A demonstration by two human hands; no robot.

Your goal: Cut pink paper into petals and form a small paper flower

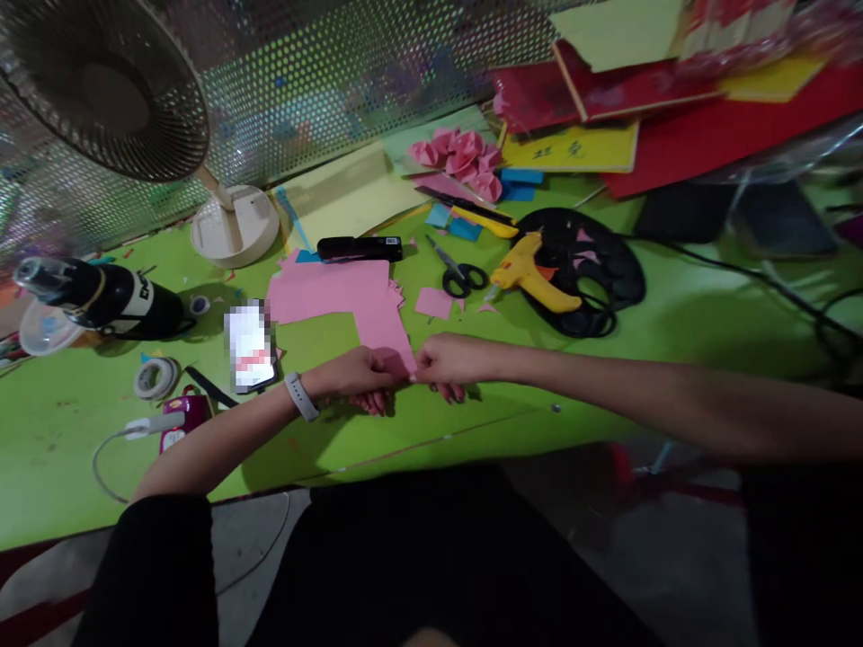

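A strip of pink paper lies in front of me, its near end between my hands. My left hand, with a grey band at the wrist, is closed on the left side of that end. At the right corner, the curled fingers of my right hand pinch the same paper; the fingertips are partly hidden. Beyond the strip is a wider pink sheet with a black stapler at its far edge. Black-handled scissors and a small pink piece rest to the right.
A yellow glue gun lies on a black palette, with a cable running right. Leftward are a phone, a tape roll, a dark bottle and a fan. Crumpled pink paper flowers sit at the back.
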